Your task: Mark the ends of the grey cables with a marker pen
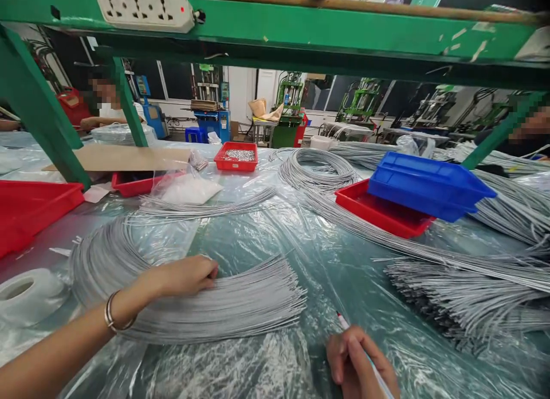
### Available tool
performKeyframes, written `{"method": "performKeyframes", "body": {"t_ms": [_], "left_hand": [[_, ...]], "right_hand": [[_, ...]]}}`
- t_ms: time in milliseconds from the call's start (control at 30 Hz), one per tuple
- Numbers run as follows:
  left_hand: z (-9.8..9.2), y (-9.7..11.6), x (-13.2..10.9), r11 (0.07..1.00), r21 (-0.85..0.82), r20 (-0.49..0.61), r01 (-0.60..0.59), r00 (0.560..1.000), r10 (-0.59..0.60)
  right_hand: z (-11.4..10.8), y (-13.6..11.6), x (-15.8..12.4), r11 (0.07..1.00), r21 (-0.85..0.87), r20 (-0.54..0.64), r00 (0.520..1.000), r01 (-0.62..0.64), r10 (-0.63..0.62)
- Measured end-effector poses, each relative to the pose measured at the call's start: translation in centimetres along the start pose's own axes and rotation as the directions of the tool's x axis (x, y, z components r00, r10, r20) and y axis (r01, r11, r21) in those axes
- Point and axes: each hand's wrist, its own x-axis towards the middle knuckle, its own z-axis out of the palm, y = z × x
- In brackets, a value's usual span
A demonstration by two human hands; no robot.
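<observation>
A fanned, curved bundle of thin grey wires (240,301) lies on the plastic-covered table, its cut ends pointing right. My left hand (189,276), with a bracelet at the wrist, rests on the bundle's upper edge. Its fingers are curled closed on the grey wires, and the fingertips are partly hidden. At the lower right, my right hand (361,359) grips a white pen (344,322) with a red band near its dark tip. That tip points up and left, apart from the wire ends.
A blue bin (429,184) leans on a red tray (382,210). More wire bundles (464,290) lie right, with a wire coil (318,169) behind. A red tray of small metal parts (236,163) stands farther back. A green frame (301,32) crosses overhead. Other people sit beyond.
</observation>
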Motion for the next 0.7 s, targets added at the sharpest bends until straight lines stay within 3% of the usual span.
{"method": "performKeyframes", "body": {"t_ms": [167, 367, 500, 600, 700], "left_hand": [[0.2, -0.3, -0.7, 0.999, -0.054, -0.066, -0.006, 0.998, 0.003], [-1.0, -0.7, -0.7, 0.992, -0.122, -0.14, -0.045, 0.99, 0.027], [-2.6, 0.2, -2.1, 0.992, -0.12, -0.291, -0.038, 0.957, 0.002], [-3.2, 2.3, -3.9, 0.994, -0.074, -0.41, -0.074, 0.911, 0.037], [-1.2, 4.2, -5.4, 0.98, -0.053, -0.388, -0.193, 0.908, 0.158]], "right_hand": [[-0.5, 0.1, 0.2, 1.0, 0.018, 0.014, 1.0, -0.021, 0.021], [1.2, -0.6, -0.6, 0.996, 0.086, -0.106, 0.994, 0.03, -0.021], [1.4, -0.6, -0.6, 0.999, 0.031, -0.107, 0.994, 0.031, -0.027], [2.2, -0.4, -0.5, 0.996, -0.084, 0.014, 1.0, 0.026, -0.025], [4.4, -0.3, -0.6, 0.998, -0.041, 0.322, 0.946, 0.037, -0.022]]}}
